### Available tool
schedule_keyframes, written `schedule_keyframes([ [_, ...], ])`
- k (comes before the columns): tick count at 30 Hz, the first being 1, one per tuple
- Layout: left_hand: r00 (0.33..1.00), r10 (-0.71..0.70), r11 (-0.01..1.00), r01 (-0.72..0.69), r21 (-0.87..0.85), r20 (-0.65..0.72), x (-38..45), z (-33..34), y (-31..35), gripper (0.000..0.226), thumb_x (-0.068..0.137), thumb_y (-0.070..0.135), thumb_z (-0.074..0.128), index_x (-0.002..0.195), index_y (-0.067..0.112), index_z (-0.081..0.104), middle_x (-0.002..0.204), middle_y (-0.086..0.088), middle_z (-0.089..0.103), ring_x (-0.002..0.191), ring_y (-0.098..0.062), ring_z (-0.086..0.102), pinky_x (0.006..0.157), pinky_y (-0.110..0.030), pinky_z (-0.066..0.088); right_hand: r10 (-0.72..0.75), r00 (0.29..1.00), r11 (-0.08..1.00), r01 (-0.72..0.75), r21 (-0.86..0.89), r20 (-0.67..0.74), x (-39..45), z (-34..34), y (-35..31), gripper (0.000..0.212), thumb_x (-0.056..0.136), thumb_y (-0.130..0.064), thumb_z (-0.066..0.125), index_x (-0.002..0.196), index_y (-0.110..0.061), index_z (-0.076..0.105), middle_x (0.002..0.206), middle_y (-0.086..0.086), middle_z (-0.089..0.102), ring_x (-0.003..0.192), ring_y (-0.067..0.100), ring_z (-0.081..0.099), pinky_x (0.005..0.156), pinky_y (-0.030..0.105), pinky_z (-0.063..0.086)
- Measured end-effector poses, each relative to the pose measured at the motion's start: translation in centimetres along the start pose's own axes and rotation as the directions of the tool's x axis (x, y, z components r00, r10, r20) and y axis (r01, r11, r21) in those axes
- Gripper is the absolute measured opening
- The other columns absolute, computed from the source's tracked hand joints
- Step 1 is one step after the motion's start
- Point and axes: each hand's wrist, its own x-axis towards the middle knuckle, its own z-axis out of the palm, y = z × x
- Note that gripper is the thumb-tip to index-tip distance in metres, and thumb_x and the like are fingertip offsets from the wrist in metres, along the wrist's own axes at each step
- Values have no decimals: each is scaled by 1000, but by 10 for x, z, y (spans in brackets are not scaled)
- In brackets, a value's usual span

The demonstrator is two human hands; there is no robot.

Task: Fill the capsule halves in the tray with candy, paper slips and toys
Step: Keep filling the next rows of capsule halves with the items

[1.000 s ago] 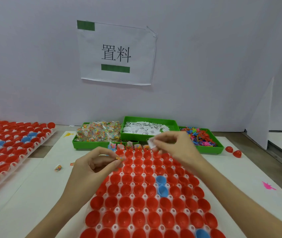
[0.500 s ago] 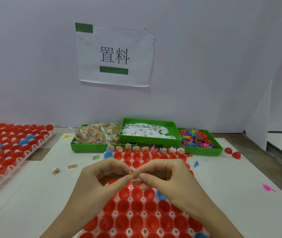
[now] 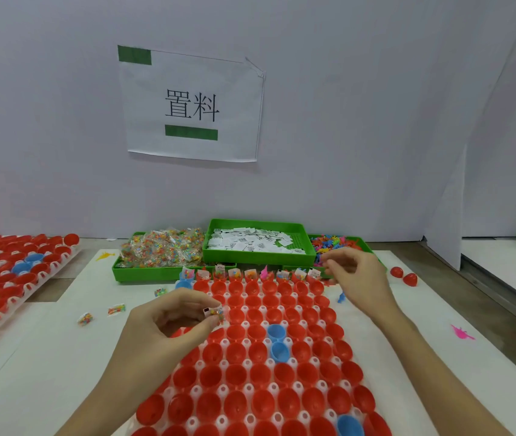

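Fingers (image 3: 215, 309) of your left hand (image 3: 168, 322) pinch a candy packet and paper slip (image 3: 213, 311) over the tray's (image 3: 285, 357) left side; right hand (image 3: 357, 278), loosely curled and empty, reaches the toy bin (image 3: 363, 243). Likely featherlight, crinkly, slippery: grip edges firmly.

White plastic tray of red and blue capsule halves (image 3: 263, 366): centre of the counter (image 3: 46, 357), nearest the viewer. Behind it, in a row against the wall: green bin of wrapped candy (image 3: 143, 272) at left, green bin of white paper slips (image 3: 258, 256) in the middle, green bin of small plastic toys (image 3: 366, 245) at right. Second tray of red capsule halves (image 3: 8, 278): far left. Two loose red capsule halves (image 3: 404, 276): right of the bins. Printed paper sign (image 3: 192, 105): on the wall above.
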Motion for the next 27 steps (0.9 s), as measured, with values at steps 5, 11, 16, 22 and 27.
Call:
schedule_keyframes([
  [5, 999, -3, 1000, 4, 8, -35, 3, -4, -4, 24, 77, 14, 84, 94, 31, 80, 87, -1, 78, 82, -14, 75, 77, -16, 58, -44, 999, 917, 46, -396, 15, 54, -11, 33, 20, 98, -5, 65, 112, -9, 78, 111, 9, 77, 99, 21, 71, 93, 27, 50],
  [11, 999, -19, 1000, 20, 17, -51, 6, -10, -9, 23, 78, 14, 84, 94, 31, 80, 89, -2, 78, 83, -15, 74, 77, -17, 58, 10, 978, 834, 107, -541, 209, 88, -16, 55, 24, 98, -16, 69, 119, -10, 76, 117, 9, 76, 104, 24, 70, 92, 30, 49],
  [16, 999, -19, 1000, 20, 15, -43, 6, -10, -9, 23, 77, 15, 84, 94, 30, 80, 88, -1, 78, 83, -15, 75, 76, -16, 57, 52, 966, 810, 108, -577, 255, 95, -11, 58, 20, 90, -25, 78, 106, -12, 78, 100, 8, 76, 80, 15, 62, 75, 25, 44],
  [22, 999, -12, 1000, 12, 8, -37, 6, -9, -9, 22, 76, 15, 84, 93, 30, 80, 87, -2, 78, 82, -15, 74, 76, -17, 58, 43, 972, 831, 93, -548, 230, 95, -10, 56, 7, 89, -12, 78, 96, -9, 79, 100, 8, 77, 86, 16, 64, 84, 31, 52],
  [27, 1000, -7, 1000, 7, 13, -28, 6, -9, -9, 22, 76, 16, 85, 93, 29, 80, 88, -2, 78, 83, -16, 75, 77, -18, 58, 57, 976, 866, 57, -497, 212, 90, -10, 61, 12, 97, -7, 68, 105, -6, 76, 111, 11, 74, 96, 19, 64, 90, 28, 49],
])
